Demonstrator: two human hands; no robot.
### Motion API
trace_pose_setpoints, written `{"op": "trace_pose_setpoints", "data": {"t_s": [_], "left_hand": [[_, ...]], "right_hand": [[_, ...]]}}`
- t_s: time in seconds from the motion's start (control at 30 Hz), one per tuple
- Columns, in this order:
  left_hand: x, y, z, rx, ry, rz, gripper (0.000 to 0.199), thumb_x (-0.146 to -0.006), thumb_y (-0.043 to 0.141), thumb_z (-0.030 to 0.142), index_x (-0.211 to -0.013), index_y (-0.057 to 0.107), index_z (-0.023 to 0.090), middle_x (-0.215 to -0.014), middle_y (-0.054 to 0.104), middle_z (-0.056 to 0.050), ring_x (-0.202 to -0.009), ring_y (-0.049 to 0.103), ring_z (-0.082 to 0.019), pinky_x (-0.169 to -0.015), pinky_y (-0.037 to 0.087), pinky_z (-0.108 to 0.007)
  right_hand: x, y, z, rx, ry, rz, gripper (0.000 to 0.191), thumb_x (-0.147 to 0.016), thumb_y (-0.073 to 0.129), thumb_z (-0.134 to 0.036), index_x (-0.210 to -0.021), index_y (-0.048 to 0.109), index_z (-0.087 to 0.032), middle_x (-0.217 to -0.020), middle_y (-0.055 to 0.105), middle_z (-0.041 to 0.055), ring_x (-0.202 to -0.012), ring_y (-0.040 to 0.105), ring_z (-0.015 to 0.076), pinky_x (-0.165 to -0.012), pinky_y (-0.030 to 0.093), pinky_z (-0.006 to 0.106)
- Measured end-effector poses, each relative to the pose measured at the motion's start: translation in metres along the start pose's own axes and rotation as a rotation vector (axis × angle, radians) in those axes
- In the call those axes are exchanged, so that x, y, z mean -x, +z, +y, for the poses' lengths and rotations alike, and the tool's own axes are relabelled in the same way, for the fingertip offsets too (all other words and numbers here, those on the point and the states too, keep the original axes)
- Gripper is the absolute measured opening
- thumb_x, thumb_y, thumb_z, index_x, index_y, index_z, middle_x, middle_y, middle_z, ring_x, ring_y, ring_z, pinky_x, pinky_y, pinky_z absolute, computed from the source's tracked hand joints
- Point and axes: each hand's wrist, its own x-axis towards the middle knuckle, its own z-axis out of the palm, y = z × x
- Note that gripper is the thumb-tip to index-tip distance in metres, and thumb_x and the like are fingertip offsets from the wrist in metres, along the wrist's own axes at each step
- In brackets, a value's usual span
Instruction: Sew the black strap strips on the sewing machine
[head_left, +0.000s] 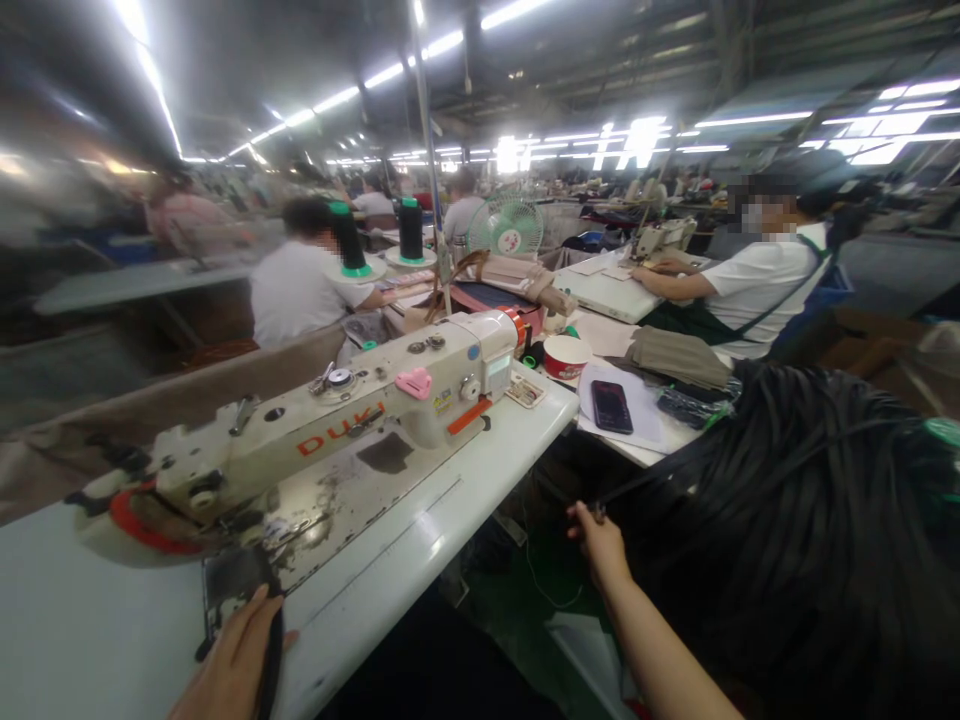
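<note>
My left hand is at the needle end of a sewing machine, on the pale tabletop. A black fabric strip runs between its fingers and thumb, close to the presser foot area. Out to the right, past the table edge, my right hand is closed on a thin black strip. That strip leads back into a large heap of black strips beside my right arm. The exact grip of the right fingertips is too small to make out.
A phone lies on white paper near a red-and-white tub. Folded brown-grey fabric sits behind it. Two black thread cones stand beyond the machine. Co-workers sit at other machines, one to the right.
</note>
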Motion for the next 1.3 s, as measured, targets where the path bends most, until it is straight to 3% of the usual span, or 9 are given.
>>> {"op": "trace_pose_setpoints", "data": {"t_s": [0.1,0.17,0.33,0.43,0.67,0.8,0.97,1.17,1.3], "left_hand": [[-0.004,-0.003,0.011,0.028,-0.002,0.074,0.039,-0.096,0.046,0.03,-0.133,0.054,0.025,-0.139,0.061,-0.011,-0.124,0.064,-0.028,-0.108,0.054,-0.045],[-0.005,-0.006,0.016,0.016,0.014,0.106,0.039,-0.096,0.049,0.032,-0.134,0.055,0.024,-0.138,0.061,-0.011,-0.122,0.065,-0.028,-0.108,0.054,-0.045],[-0.005,-0.013,0.021,0.0,0.045,0.117,0.045,-0.095,0.051,0.034,-0.14,0.053,0.026,-0.141,0.061,-0.012,-0.121,0.065,-0.031,-0.11,0.05,-0.049],[-0.004,-0.01,0.018,0.018,0.095,0.116,0.053,-0.093,0.052,0.029,-0.146,0.049,0.026,-0.142,0.06,-0.012,-0.121,0.065,-0.032,-0.111,0.049,-0.051],[-0.005,0.006,0.004,-0.072,0.175,0.175,0.046,-0.096,0.05,0.02,-0.142,0.053,0.019,-0.136,0.064,-0.017,-0.12,0.065,-0.033,-0.106,0.051,-0.051],[-0.006,0.002,0.005,-0.098,0.189,0.135,0.038,-0.101,0.04,0.024,-0.133,0.059,0.015,-0.134,0.064,-0.017,-0.123,0.063,-0.032,-0.107,0.051,-0.049],[-0.01,0.0,0.01,-0.101,0.148,0.16,0.04,-0.105,0.034,0.03,-0.128,0.061,0.011,-0.131,0.065,-0.019,-0.12,0.063,-0.031,-0.105,0.052,-0.048],[-0.016,0.0,0.016,-0.058,0.12,0.165,0.039,-0.104,0.036,0.027,-0.124,0.066,0.012,-0.13,0.067,-0.018,-0.118,0.065,-0.029,-0.104,0.054,-0.044],[-0.019,-0.015,0.031,-0.039,0.069,0.146,0.032,-0.102,0.043,0.02,-0.124,0.065,0.011,-0.13,0.066,-0.018,-0.12,0.065,-0.03,-0.105,0.054,-0.045]], "right_hand": [[0.03,0.01,0.019,0.049,0.084,-0.173,0.038,-0.045,0.09,-0.039,-0.067,0.07,-0.015,-0.044,0.057,0.0004,-0.032,0.038,0.0093,-0.037,0.021,0.023],[0.034,0.005,0.02,0.05,0.103,-0.191,0.037,-0.045,0.089,-0.038,-0.067,0.071,-0.015,-0.045,0.058,0.0013,-0.033,0.038,0.0097,-0.037,0.02,0.022],[-0.004,-0.028,-0.013,-0.037,-0.016,0.07,0.05,-0.067,0.07,-0.065,-0.084,0.07,-0.018,-0.06,0.06,-0.0009,-0.044,0.042,0.0092,-0.041,0.02,0.021],[-0.013,-0.034,-0.027,-0.063,-0.083,0.168,0.053,-0.074,0.061,-0.069,-0.088,0.068,-0.019,-0.065,0.061,-0.0009,-0.049,0.043,0.0093,-0.042,0.021,0.021],[0.033,-0.002,-0.025,0.029,-0.037,-0.084,0.037,-0.057,0.086,-0.044,-0.075,0.074,-0.014,-0.052,0.061,0.0022,-0.039,0.042,0.0095,-0.04,0.021,0.022],[0.039,-0.003,-0.044,-0.014,-0.102,-0.037,0.043,-0.069,0.076,-0.057,-0.08,0.073,-0.015,-0.056,0.061,0.0018,-0.041,0.04,0.008,-0.039,0.019,0.02],[0.05,-0.001,-0.068,-0.036,-0.192,-0.016,0.056,-0.071,0.073,-0.069,-0.082,0.074,-0.015,-0.056,0.057,0.0008,-0.044,0.039,0.0088,-0.04,0.018,0.022],[0.088,0.035,-0.079,0.014,-0.305,-0.05,0.059,-0.072,0.073,-0.073,-0.082,0.074,-0.015,-0.065,0.061,0.003,-0.051,0.044,0.0106,-0.043,0.023,0.023],[0.116,0.064,-0.091,0.104,-0.395,-0.194,0.057,-0.07,0.079,-0.069,-0.092,0.078,-0.016,-0.082,0.072,0.0074,-0.062,0.055,0.0152,-0.053,0.041,0.026]]}}
